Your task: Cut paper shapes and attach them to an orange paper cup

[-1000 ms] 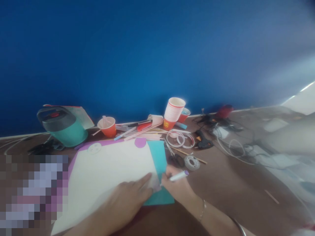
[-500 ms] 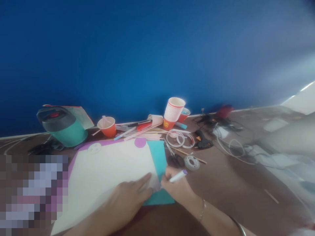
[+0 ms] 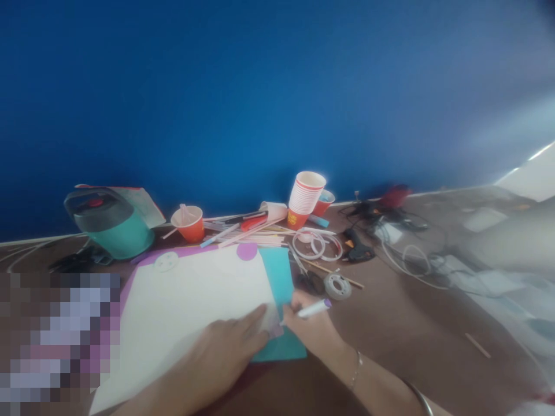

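**Pen hand shifted slightly at the paper's corner**

Since the earlier frames, the right hand [image 3: 313, 330] has edged a little toward the far side of the worktop [image 3: 411, 335], and the pen [image 3: 309, 311] it carries sits slightly higher and flatter; the left hand [image 3: 225, 352] and the white sheet [image 3: 191, 300] have not moved. Right fingers [image 3: 299, 300] are curled closed around the white pen, whose purple cap points right and whose tip meets the sheet's near right corner. Left hand lies flat on the sheet, fingers [image 3: 255, 316] extended and close together, the forefinger pressing the paper just beside the pen tip. Beneath the sheet lie a teal card [image 3: 281, 277] and a purple card [image 3: 182, 253]. Behind them stand a stack of paper cups [image 3: 306, 199], an orange cup [image 3: 189, 223], a tape roll [image 3: 337, 286] and a green jug [image 3: 110, 222].
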Available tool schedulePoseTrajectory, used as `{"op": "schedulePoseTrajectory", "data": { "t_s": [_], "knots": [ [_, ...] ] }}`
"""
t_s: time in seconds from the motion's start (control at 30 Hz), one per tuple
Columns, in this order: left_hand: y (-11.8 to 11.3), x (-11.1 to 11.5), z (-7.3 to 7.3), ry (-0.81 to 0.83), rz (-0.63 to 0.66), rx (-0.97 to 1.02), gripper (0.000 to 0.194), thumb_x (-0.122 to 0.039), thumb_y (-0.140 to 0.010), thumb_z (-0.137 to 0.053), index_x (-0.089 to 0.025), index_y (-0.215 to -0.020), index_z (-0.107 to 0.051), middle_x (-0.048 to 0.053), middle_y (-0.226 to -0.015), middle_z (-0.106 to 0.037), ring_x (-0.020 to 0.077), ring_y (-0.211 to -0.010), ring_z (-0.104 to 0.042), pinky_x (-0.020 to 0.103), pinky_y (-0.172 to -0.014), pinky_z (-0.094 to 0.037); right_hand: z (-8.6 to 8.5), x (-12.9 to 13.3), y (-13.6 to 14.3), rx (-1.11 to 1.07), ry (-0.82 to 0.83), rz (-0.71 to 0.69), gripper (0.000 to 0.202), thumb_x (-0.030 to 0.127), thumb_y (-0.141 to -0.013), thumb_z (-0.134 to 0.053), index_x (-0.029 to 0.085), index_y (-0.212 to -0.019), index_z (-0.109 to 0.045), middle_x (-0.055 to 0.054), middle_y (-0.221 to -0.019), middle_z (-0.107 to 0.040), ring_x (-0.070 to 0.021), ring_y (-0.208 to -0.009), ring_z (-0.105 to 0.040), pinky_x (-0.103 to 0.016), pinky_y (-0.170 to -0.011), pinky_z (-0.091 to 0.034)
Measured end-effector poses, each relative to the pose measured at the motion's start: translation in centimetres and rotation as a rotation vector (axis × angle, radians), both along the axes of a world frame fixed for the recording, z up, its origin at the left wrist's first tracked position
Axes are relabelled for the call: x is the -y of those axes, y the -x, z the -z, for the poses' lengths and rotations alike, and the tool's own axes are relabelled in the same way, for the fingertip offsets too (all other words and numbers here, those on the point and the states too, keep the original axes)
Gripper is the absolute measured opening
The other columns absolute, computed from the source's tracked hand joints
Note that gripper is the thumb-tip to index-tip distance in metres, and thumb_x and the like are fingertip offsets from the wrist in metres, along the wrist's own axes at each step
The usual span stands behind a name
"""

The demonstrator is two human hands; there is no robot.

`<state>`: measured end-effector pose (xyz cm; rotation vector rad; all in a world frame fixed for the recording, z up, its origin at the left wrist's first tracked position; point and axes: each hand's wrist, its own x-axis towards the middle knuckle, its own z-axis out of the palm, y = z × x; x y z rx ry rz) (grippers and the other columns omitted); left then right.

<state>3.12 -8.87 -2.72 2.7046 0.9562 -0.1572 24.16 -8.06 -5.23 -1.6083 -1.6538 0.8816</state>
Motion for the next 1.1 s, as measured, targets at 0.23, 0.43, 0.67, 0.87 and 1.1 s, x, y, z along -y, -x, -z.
{"op": "schedulePoseTrajectory", "data": {
  "t_s": [0.23, 0.43, 0.67, 0.87, 1.1],
  "knots": [
    [-0.1, -0.1, 0.1, -0.006, 0.013, -0.040, 0.049, -0.011, -0.085, -0.039, -0.032, -0.129, -0.040, 0.007, -0.150, -0.022, 0.0245, -0.096, -0.063, 0.041, -0.076, -0.053, -0.1, 0.0, 0.1, 0.012, 0.018, 0.003, 0.024, 0.022, -0.066, -0.047, 0.022, -0.052, -0.029, 0.008, -0.045, -0.029, -0.0073, -0.043, -0.029, -0.020, -0.040, -0.022],
    [-0.1, -0.1, -0.2, -0.006, 0.006, -0.018, 0.057, -0.010, -0.085, -0.038, -0.036, -0.136, -0.031, 0.005, -0.149, -0.024, 0.0229, -0.096, -0.063, 0.041, -0.077, -0.052, -0.3, 0.0, 0.1, -0.001, -0.001, 0.011, 0.024, 0.025, -0.069, -0.048, 0.021, -0.052, -0.032, 0.008, -0.045, -0.032, -0.0073, -0.044, -0.032, -0.019, -0.042, -0.025],
    [0.0, 0.1, 0.5, 0.002, -0.034, 0.050, 0.045, -0.015, -0.089, -0.035, -0.035, -0.128, -0.041, 0.004, -0.149, -0.026, 0.0239, -0.090, -0.065, 0.041, -0.075, -0.052, -0.7, -0.5, -0.2, -0.302, 0.175, 0.033, 0.027, 0.031, -0.068, -0.051, 0.022, -0.050, -0.032, 0.009, -0.035, -0.032, -0.0066, -0.034, -0.032, -0.019, -0.036, -0.022],
    [0.8, -0.1, -0.1, 0.245, -0.322, 0.567, 0.046, -0.042, -0.094, -0.025, -0.027, -0.137, -0.027, 0.009, -0.144, -0.035, 0.0216, -0.094, -0.060, 0.039, -0.086, -0.046, -2.0, -1.6, -1.0, -0.647, 0.217, 0.068, 0.031, 0.037, -0.072, -0.061, 0.020, -0.059, -0.039, 0.011, -0.042, -0.034, -0.0044, -0.039, -0.026, -0.017, -0.038, -0.019],
    [-0.3, -0.4, -2.2, 0.767, -0.599, 0.946, 0.062, -0.061, -0.088, -0.003, -0.034, -0.140, -0.024, 0.007, -0.139, -0.039, 0.0169, -0.090, -0.052, 0.033, -0.077, -0.047, -5.5, -1.4, 2.4, -0.585, 0.228, -0.048, 0.033, 0.044, -0.075, -0.057, 0.019, -0.057, -0.044, 0.006, -0.041, -0.046, -0.0060, -0.038, -0.037, -0.018, -0.039, -0.026]
  ]
}}
